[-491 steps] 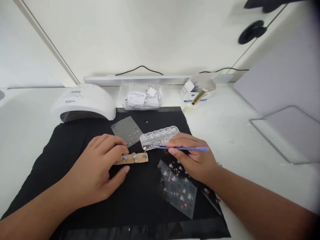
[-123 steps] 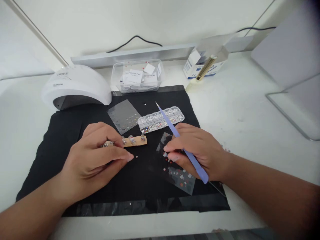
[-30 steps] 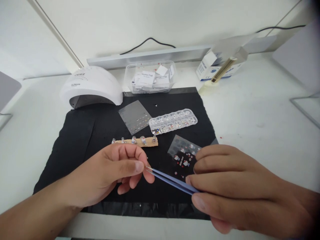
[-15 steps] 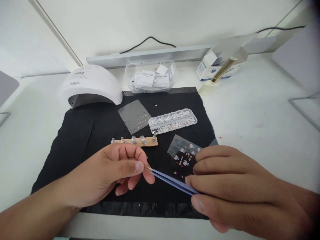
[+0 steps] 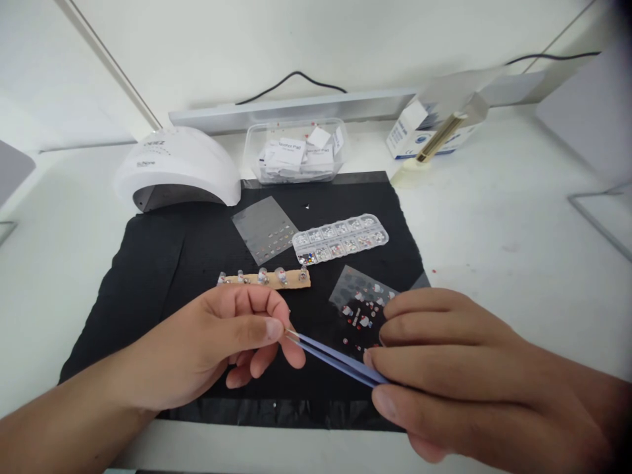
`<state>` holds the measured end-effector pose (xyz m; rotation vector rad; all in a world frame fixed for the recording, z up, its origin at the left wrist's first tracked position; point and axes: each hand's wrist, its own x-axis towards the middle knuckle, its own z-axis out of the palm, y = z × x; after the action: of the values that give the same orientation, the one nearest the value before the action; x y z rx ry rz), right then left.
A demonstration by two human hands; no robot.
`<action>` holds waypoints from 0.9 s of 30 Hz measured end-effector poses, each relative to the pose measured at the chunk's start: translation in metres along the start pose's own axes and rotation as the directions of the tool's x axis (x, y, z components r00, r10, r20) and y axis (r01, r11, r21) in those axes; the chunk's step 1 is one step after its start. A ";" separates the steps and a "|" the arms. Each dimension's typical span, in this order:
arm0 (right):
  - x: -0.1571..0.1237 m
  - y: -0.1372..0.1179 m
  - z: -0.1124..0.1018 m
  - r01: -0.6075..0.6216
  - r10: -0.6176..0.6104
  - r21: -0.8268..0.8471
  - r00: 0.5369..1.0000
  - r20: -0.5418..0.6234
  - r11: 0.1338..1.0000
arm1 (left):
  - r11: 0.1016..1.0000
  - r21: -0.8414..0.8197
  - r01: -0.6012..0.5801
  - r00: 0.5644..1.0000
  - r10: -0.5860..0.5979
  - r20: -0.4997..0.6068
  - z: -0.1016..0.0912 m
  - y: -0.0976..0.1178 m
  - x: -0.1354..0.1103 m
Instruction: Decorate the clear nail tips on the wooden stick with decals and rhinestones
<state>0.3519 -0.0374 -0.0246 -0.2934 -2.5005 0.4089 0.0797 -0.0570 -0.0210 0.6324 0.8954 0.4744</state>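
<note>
Slim lilac tweezers [image 5: 336, 359], tips pinched together; right hand [image 5: 444, 375] gripping.

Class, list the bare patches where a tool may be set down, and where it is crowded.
Free: left part of the black mat, between white dome lamp and left hand; the white tabletop right of it. Crowded: mat centre, with clear bead box, tan strip, sticker sheet, right hand, blue tweezers.
</note>
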 end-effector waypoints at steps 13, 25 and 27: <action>-0.003 -0.006 0.003 -0.034 0.034 -0.052 0.999 -0.010 0.998 | 0.997 0.056 0.060 0.998 -0.059 -0.022 0.001 0.002 -0.001; 0.000 -0.010 0.006 -0.052 0.049 -0.033 0.996 -0.081 0.998 | 0.997 0.062 0.051 0.999 -0.050 -0.009 0.001 0.001 0.000; 0.001 -0.010 0.005 -0.048 0.045 -0.048 0.997 -0.065 0.998 | 0.997 0.064 0.049 0.999 -0.048 -0.006 0.001 0.001 0.001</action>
<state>0.3473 -0.0471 -0.0249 -0.3792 -2.4477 0.3506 0.0805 -0.0560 -0.0204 0.6671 0.9307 0.4047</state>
